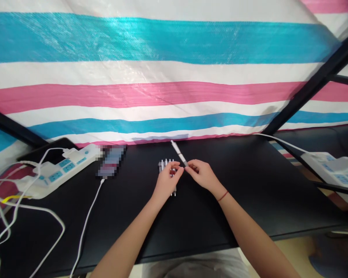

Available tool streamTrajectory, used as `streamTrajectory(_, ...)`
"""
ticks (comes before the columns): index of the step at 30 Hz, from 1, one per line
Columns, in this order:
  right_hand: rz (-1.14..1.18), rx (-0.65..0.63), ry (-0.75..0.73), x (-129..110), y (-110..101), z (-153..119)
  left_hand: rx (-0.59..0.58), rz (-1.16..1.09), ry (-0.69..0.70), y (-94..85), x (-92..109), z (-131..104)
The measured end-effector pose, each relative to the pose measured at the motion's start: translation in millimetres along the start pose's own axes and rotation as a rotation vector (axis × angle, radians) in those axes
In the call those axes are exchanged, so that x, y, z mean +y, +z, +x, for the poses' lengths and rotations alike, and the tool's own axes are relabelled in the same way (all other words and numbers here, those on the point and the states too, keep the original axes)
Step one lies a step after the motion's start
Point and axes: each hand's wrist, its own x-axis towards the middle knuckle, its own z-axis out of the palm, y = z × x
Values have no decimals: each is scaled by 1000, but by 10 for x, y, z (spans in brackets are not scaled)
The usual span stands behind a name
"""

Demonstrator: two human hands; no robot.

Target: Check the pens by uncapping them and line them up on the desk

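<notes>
A white pen (178,151) with a grey grip slants up and to the left, its lower end in the fingers of my right hand (201,173). My left hand (167,180) hovers over or rests on a row of several white pens (162,164) lying on the black tabletop (208,216); whether it touches them I cannot tell. Its fingers are curved, with a gap between thumb and forefinger. The middle of the row is hidden by this hand, while the pens' ends show above and below it. The thumb is close to the held pen's lower end.
At left, a phone (111,161) with a pixelated screen is plugged into a white cable (88,220). Beyond it lies a power strip (63,170) with tangled cords. Another power strip (333,168) is at right. Behind hangs a striped sheet (174,92), beside black frame bars (301,94).
</notes>
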Motion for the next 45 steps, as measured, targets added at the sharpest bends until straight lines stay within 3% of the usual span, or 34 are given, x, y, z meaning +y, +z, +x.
streamTrajectory(5, -311, 193, 166, 264, -131, 43, 2, 289, 96, -110, 78, -13)
streamTrajectory(9, -545, 168, 209, 412, -139, 57, 16, 408, 138, -172, 111, -11)
streamTrajectory(14, -705, 150, 184, 431, -71, 90, 26, 481, 167, -206, 136, -1)
streamTrajectory(23, -681, 175, 206, 422, -41, 127, 24, 582, 171, -217, 105, 1)
streamTrajectory(32, -681, 150, 201, 459, -39, 140, 2, 926, 206, -189, 73, -7)
streamTrajectory(45, -626, 269, 183, 378, -38, 146, -54, 1117, 247, -109, -19, 14)
